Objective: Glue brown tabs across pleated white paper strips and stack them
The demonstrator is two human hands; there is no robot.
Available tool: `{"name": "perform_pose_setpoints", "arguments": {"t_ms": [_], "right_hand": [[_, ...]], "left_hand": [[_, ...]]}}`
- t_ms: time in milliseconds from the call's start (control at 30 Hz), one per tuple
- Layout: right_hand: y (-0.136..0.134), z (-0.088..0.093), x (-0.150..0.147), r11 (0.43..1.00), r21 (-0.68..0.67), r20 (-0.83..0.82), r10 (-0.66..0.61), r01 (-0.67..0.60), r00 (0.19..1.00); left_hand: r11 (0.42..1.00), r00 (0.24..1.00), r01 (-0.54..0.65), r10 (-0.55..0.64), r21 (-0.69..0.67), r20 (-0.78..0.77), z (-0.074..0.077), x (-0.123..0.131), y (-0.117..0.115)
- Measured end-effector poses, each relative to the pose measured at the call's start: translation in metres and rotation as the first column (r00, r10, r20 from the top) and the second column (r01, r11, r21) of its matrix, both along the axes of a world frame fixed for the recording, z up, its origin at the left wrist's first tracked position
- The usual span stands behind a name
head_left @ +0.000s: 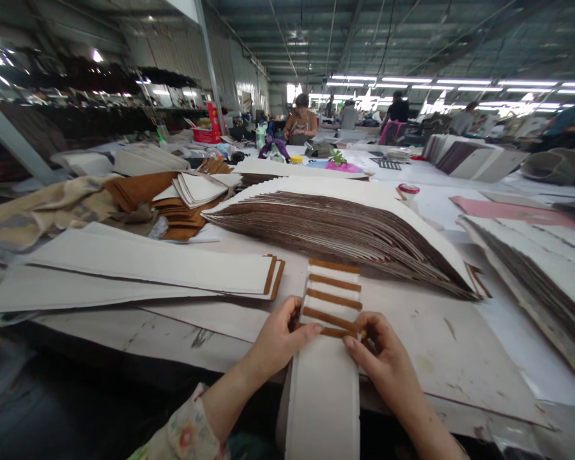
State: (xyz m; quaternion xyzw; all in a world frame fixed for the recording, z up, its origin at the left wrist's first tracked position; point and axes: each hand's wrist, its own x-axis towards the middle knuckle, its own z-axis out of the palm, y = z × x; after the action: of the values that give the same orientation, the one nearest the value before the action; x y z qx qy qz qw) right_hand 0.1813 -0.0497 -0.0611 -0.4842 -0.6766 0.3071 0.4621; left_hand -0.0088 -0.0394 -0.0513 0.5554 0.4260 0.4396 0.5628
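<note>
Both hands grip a long off-white strip (323,396) whose brown-edged end lies toward the table and whose length hangs down over the near edge. Beyond my fingers several brown bands (333,298) alternate with white, like overlapped strip ends. My left hand (282,335) pinches the left side, thumb on top along the nearest brown band. On the right side, my right hand (381,348) pinches the edge, its thumb on the white face and its fingers curled. Left of my hands lie white strips (172,262) with brown end bands.
A thick fanned stack of white pieces with brown undersides (335,223) lies just beyond my hands. Brown pieces (182,217) are piled at left, another layered stack (541,268) at right. A red basket (206,135) and a person (301,121) are farther back.
</note>
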Motion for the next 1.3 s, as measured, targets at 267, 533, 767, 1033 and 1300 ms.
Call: {"name": "perform_pose_setpoints", "arguments": {"t_ms": [267,533,767,1033,1300], "right_hand": [[-0.009,0.001,-0.017,0.996,0.07,0.005,-0.046,0.045,0.999],[-0.004,0.003,-0.024,0.979,0.077,-0.078,-0.183,0.189,0.98],[0.002,0.0,-0.032,0.952,-0.007,-0.191,-0.301,0.305,0.934],[-0.005,0.003,-0.034,0.915,0.26,-0.045,-0.309,0.31,0.95],[-0.002,-0.008,-0.028,0.886,0.331,-0.057,-0.325,0.325,0.944]], "left_hand": [[0.998,1.0,0.01,-0.008,0.068,-0.026,0.004,0.0,0.001],[0.981,0.988,0.152,-0.154,0.121,0.006,0.009,0.0,-0.002],[0.968,0.974,0.216,-0.223,0.125,0.045,0.008,0.004,-0.003],[0.967,0.983,0.182,-0.186,0.177,0.006,0.004,0.003,-0.001],[0.964,0.967,0.232,-0.243,0.133,0.074,0.007,0.003,-0.001]]}}
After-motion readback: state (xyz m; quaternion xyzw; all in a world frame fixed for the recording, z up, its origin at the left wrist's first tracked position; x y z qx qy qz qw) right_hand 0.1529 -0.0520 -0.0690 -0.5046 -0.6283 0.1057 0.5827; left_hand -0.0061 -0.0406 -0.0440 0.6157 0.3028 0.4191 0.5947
